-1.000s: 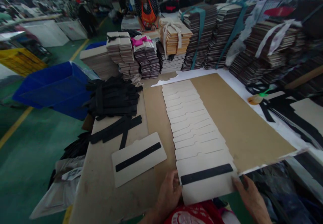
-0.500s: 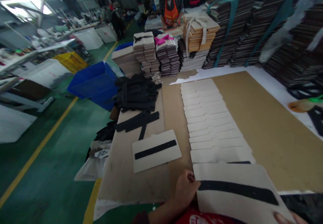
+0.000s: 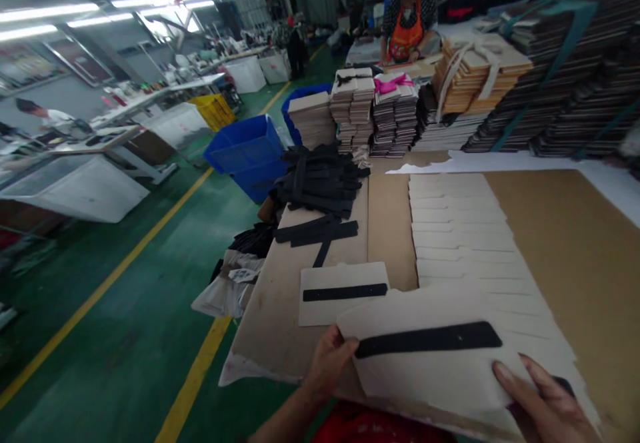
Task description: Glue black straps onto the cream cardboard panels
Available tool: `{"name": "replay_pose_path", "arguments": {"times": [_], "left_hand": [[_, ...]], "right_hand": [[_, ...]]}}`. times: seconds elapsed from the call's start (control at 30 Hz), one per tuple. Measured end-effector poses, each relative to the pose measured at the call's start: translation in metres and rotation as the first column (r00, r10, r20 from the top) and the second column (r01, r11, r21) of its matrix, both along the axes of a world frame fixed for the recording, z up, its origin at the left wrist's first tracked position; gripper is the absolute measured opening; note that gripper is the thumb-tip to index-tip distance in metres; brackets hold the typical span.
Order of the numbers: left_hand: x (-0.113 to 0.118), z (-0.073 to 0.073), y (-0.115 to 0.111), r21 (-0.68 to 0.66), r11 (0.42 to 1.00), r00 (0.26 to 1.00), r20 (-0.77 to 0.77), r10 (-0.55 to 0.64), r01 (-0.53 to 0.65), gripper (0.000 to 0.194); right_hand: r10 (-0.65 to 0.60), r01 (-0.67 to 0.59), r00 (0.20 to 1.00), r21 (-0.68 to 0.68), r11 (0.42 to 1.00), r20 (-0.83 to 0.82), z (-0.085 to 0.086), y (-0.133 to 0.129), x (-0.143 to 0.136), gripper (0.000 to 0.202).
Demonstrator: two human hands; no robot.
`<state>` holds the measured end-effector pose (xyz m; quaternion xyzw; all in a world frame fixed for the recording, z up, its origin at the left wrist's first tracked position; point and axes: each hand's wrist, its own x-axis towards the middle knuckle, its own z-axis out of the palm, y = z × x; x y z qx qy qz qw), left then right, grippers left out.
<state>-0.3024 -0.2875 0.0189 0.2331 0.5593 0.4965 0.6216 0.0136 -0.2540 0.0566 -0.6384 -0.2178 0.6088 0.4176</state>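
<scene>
Between my two hands is a beige panel [image 3: 425, 376] with rounded corners and a black strip [image 3: 430, 339] lying across it. My left hand [image 3: 333, 356] pinches its left edge, the thumb on top beside the strip's end. The right edge is in my right hand [image 3: 543, 390], thumb on top and fingers partly behind. Just beyond it, a second beige panel [image 3: 345, 313] with its own black strip [image 3: 345, 292] lies flat on the table. To the right runs an overlapping row of beige panels [image 3: 465, 236], its near end partly covered by the held one.
Loose black strips [image 3: 320, 231] and a bundle of black strips [image 3: 323, 180] lie at the table's left. Stacks of panels [image 3: 353, 110] line the back. Blue bins [image 3: 247, 150] stand on the green floor. Across the table, a person in an orange apron [image 3: 406, 33] works.
The held panel has moved left and up, now overlapping the lying panel's near corner in view. My right hand has come further into sight. The camera view has turned left.
</scene>
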Motion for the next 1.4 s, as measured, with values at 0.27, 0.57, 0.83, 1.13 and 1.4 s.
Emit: {"name": "replay_pose_path", "arguments": {"times": [0.27, 0.57, 0.83, 1.13, 1.4], "left_hand": [[-0.116, -0.035, 0.021, -0.018, 0.960, 0.861, -0.446, 0.243, -0.280, 0.048], [-0.133, -0.073, 0.026, 0.011, 0.953, 0.656, -0.723, 0.216, -0.302, 0.035], [-0.129, -0.080, 0.025, 0.019, 0.961, 0.500, -0.851, 0.160, -0.274, 0.036], [-0.113, -0.059, 0.028, 0.064, 0.971, 0.292, -0.947, 0.133, -0.232, 0.051], [-0.029, -0.059, 0.005, 0.201, 0.926, 0.278, -0.954, 0.111, 0.320, 0.040]], "right_hand": [[0.404, -0.404, 0.915, 0.022, 0.914, 0.017, -0.063, 0.033, -0.126, 0.048], [0.581, -0.595, 0.652, -0.145, 0.790, 0.488, -0.095, 0.038, -0.135, 0.034], [0.603, -0.632, 0.454, -0.240, 0.737, 0.656, -0.090, 0.037, -0.138, 0.034], [0.593, -0.677, 0.139, -0.361, 0.641, 0.793, -0.055, 0.024, -0.137, 0.040], [0.390, -0.460, 0.360, -0.202, 0.864, 0.848, -0.057, -0.029, -0.020, 0.039]]}}
